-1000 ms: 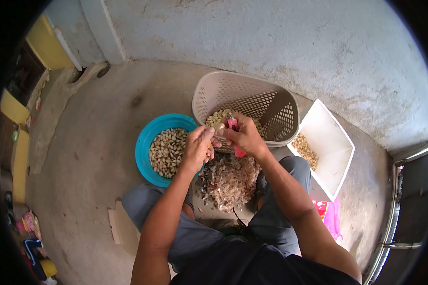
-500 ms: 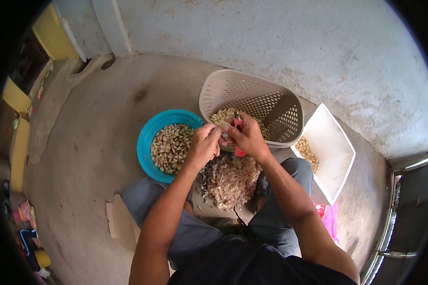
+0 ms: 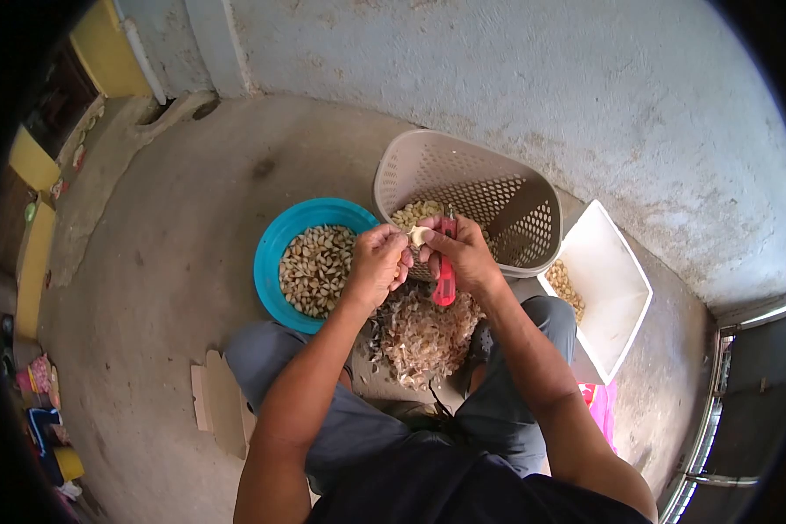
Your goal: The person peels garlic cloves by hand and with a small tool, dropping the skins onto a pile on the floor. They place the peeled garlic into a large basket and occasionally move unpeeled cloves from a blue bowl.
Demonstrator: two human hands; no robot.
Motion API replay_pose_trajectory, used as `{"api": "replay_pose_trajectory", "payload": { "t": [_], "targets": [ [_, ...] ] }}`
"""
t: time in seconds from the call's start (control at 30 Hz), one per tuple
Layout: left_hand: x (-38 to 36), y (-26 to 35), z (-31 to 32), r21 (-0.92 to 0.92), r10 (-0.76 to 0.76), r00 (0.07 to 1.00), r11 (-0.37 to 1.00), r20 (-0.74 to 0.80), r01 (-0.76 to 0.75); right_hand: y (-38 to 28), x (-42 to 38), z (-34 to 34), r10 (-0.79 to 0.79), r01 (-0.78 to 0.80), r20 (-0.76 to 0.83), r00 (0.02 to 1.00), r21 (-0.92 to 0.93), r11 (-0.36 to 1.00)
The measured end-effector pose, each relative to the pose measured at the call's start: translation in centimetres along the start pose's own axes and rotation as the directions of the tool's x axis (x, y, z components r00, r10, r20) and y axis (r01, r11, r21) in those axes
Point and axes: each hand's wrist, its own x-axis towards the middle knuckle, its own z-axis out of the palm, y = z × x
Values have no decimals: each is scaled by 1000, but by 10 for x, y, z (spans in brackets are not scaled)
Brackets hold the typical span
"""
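Note:
Between my two hands, a pale peeled clove [image 3: 419,236] is pinched by the fingertips. My left hand [image 3: 378,262] grips its left side, beside the blue basin [image 3: 269,278] of unpeeled cloves [image 3: 313,271]. My right hand [image 3: 467,256] holds the clove's right side and also a red-handled knife [image 3: 445,281] against the palm, its handle pointing down. Both hands are over the near rim of a beige perforated basket [image 3: 463,157], which has peeled cloves [image 3: 415,212] inside. Below them lies a heap of papery skins [image 3: 430,339].
A white box [image 3: 616,288] with some cloves stands right of the basket, near a pink bag [image 3: 604,417]. Flattened cardboard [image 3: 225,403] lies by my left knee. A blue-grey wall [image 3: 533,79] rises behind the basket. Assorted items sit at the far left edge.
The clove now shows pale between my fingertips. The red handle has turned more upright in my right hand. The view has shifted slightly.

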Motion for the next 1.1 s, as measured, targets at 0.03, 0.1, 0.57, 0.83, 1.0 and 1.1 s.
{"api": "replay_pose_trajectory", "payload": {
  "t": [0.03, 0.1, 0.57, 0.83, 1.0, 1.1],
  "targets": [
    [0, 0, -1, 12, 9, 1000, 1000, -1, -9, 1, 1, 1, -24, 23, -18, 1000, -44, 999],
    [0, -1, 0, 146, 93, 996, 985, 0, -92, 2, 1, 6, -69, 62, -49, 996, -131, 989],
    [7, -14, 1, 226, 167, 985, 961, -28, -157, 9, 6, -10, -63, 65, 86, 994, -25, 998],
    [15, -33, -3, 430, 405, 909, 841, -94, -330, 24, 11, 3, -22, 26, -103, 994, 35, 999],
    [12, -33, -2, 508, 468, 880, 779, -82, -367, 9, 5, 0, 54, -60, -55, 997, -114, 992],
    [10, -32, 1, 595, 535, 844, 694, -47, -406, 6, 5, 2, 81, -89, -54, 995, -181, 979]
  ]
}}
